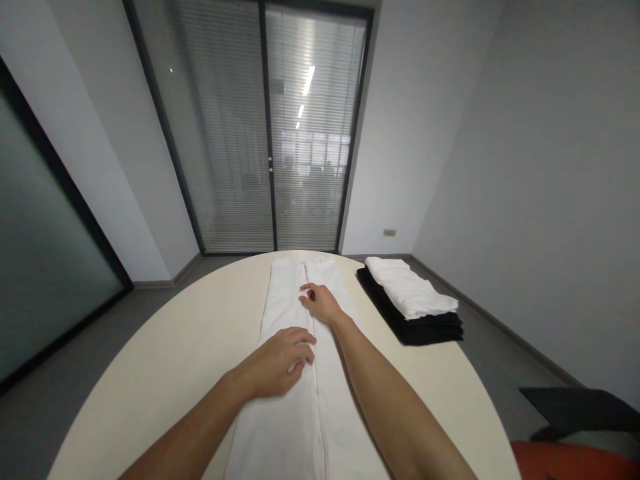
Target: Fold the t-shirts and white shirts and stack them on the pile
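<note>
A long white cloth point(280, 427) lies lengthwise down the middle of the table, its two sides meeting along a seam or gap at the centre. My left hand point(283, 360) rests over the cloth's left part, fingers curved and apart near the centre line. Farther up, my right hand point(321, 303) is at the centre line near the far end, with thumb and fingers apart and bent. Neither hand shows anything gripped between its fingers.
On the pale round table point(200, 320), a folded white cloth point(410, 287) sits on folded black cloths point(425, 331) at the right. A chair with an orange seat point(570, 461) stands at the lower right. Glass panels with blinds point(310, 200) stand beyond the table.
</note>
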`<state>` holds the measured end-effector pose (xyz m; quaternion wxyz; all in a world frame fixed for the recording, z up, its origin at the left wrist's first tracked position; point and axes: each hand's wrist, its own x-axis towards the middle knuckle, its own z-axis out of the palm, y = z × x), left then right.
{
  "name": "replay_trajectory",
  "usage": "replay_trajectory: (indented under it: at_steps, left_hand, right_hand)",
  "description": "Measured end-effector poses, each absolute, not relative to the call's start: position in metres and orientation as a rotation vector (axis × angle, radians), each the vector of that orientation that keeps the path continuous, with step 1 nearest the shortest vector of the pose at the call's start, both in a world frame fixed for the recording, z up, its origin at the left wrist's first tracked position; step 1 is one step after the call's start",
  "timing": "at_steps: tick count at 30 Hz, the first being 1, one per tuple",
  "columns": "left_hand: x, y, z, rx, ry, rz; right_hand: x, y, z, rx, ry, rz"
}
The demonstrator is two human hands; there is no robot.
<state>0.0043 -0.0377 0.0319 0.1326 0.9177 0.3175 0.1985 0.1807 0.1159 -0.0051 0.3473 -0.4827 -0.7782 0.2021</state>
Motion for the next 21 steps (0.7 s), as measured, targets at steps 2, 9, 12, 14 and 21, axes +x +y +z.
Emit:
replay_trajectory:
  at_steps: [2,9,12,14,21]
  left_hand:
    - [0.005,-0.043,0.037,2.623,0.867,0.523]
    - [0.016,-0.056,0.046,2.527,0.782,0.374]
    - [0.019,-0.057,0.047,2.528,0.835,0.443]
    - [0.021,-0.058,0.048,2.537,0.846,0.488]
    - [0.026,-0.068,0.054,2.508,0.683,0.41]
  right_hand:
    - [0.181,0.113,-0.003,-1.261,-2.041,0.5]
    - [0.178,0.109,-0.001,-1.262,-2.169,0.329]
    - [0.177,0.115,0.0,-1.24,-2.209,0.31]
    - [0.177,0.121,0.0,-1.228,-2.232,0.301]
    - [0.18,0.123,0.001,-1.194,-2.257,0.303]
